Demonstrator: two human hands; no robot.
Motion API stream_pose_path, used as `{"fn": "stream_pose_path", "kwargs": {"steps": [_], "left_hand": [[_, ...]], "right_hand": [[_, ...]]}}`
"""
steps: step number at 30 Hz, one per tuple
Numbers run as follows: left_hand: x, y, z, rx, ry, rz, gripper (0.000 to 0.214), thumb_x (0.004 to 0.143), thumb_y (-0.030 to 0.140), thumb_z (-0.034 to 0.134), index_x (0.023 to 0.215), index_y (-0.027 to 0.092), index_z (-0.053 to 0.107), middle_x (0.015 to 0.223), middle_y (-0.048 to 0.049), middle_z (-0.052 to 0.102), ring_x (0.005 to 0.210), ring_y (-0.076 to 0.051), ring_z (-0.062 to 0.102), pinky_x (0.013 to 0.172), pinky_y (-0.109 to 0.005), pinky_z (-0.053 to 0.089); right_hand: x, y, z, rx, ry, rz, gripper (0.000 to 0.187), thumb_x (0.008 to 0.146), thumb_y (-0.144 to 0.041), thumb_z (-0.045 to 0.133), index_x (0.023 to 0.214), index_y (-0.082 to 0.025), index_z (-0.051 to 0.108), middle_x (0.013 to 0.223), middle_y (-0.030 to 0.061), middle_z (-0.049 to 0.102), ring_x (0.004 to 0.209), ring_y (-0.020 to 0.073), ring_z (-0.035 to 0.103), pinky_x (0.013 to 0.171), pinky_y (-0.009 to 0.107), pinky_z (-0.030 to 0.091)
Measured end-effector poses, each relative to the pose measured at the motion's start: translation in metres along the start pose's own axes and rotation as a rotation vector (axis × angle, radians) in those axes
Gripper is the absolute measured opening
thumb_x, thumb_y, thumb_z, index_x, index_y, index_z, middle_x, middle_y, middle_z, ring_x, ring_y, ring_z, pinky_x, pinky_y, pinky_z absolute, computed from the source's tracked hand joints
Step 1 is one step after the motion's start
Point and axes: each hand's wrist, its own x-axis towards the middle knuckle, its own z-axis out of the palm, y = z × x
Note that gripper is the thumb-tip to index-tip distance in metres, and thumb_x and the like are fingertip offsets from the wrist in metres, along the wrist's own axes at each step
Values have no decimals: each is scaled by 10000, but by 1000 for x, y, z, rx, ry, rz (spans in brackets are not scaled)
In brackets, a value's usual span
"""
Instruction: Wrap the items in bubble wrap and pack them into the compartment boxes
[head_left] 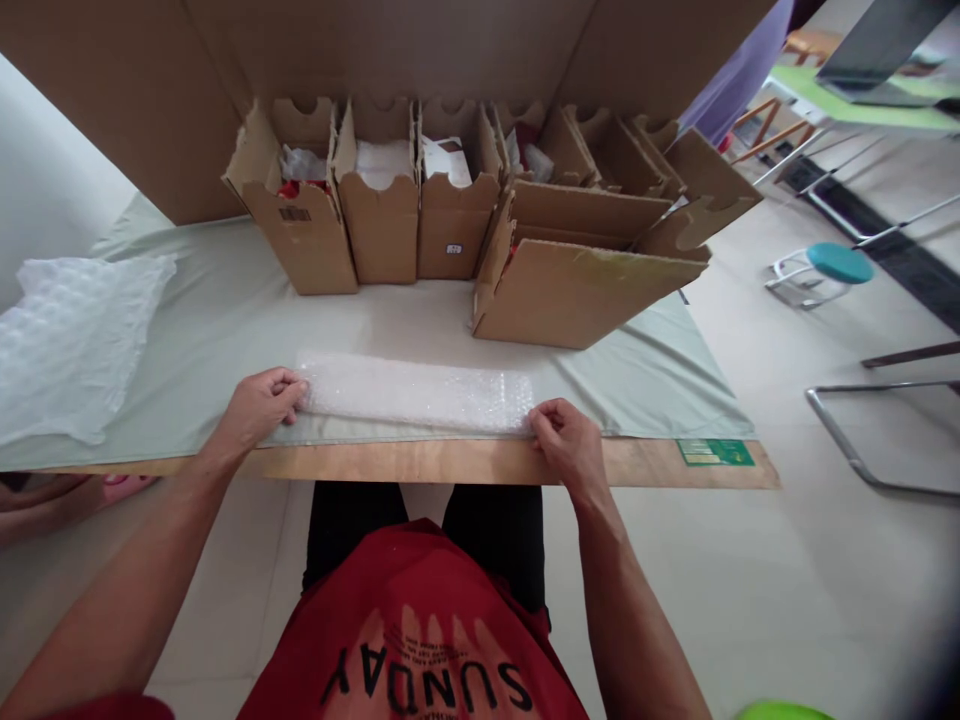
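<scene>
A long folded strip of bubble wrap [416, 392] lies along the near edge of the cloth-covered table [217, 300]. My left hand [262, 405] pinches its left end between thumb and fingers. At the opposite end, my right hand [566, 435] is closed on the near corner of the same strip. The wrap looks flat and layered; whether anything is inside it I cannot tell.
Several cardboard bins [379, 225] stand in a row at the back, some holding wrapped items. A wider cardboard box [577, 295] angles forward on the right. More bubble wrap [82, 340] lies at left. A blue-topped stool [840, 263] stands on the floor.
</scene>
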Motion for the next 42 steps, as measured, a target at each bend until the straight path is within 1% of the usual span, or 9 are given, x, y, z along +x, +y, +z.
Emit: {"fn": "stream_pose_path", "kwargs": {"steps": [5,16,20,23,26,30,34,38,42], "left_hand": [[4,-2,5,116,16,-17,244,723,442,599,773,205,626,605,23,620,446,-122,509,493,-256,429],[5,-3,10,500,106,61,266,796,475,518,754,234,622,725,-35,682,701,-225,619,632,-307,406],[1,-3,13,627,176,33,287,856,468,539,946,236,682,855,-66,727,838,-282,668,699,-344,458],[-7,-4,21,646,357,162,405,889,423,552,1204,190,656,1087,-139,713,1015,-322,672,835,-415,516],[-21,6,45,595,477,437,459,907,368,568,1305,145,617,1338,-205,620,1232,-357,597,1015,-492,480],[-43,38,103,590,190,810,386,974,263,489,1320,176,639,1496,-176,552,1418,-346,472,1147,-536,382],[-51,66,151,686,-143,900,465,1019,373,470,1459,244,545,1613,-134,444,1532,-358,319,1220,-663,211],[-48,62,163,750,-297,888,542,1038,494,410,1518,252,475,1668,-146,337,1561,-386,244,1193,-761,136],[-46,51,160,749,-307,919,588,1026,541,417,1551,277,422,1695,-130,273,1579,-380,190,1202,-765,79]], "right_hand": [[0,-3,5,-280,83,-29,146,817,-345,544,735,-239,604,665,40,692,625,217,616,625,324,396],[1,-7,12,-405,71,22,141,855,-314,545,773,-231,625,670,41,677,608,203,561,599,310,293],[-1,-10,13,-442,71,32,129,866,-276,552,810,-215,650,690,37,680,619,186,547,601,297,274],[-3,-13,14,-479,67,61,125,882,-242,550,842,-201,661,709,32,679,629,170,538,608,288,259],[-5,-15,14,-492,64,58,119,885,-217,553,846,-192,663,707,31,671,635,165,533,615,286,253],[-4,-17,15,-497,57,52,124,892,-217,548,850,-185,660,707,37,668,635,169,531,617,287,257],[-3,-17,16,-514,58,40,130,890,-214,538,853,-182,658,725,49,679,634,175,541,609,290,260],[-11,-12,9,-511,67,6,160,877,-215,531,950,-182,669,769,55,697,658,188,573,601,290,292],[-26,-15,2,-442,282,-174,359,885,-259,538,1230,-191,612,1096,111,717,735,206,633,637,317,426]]}}
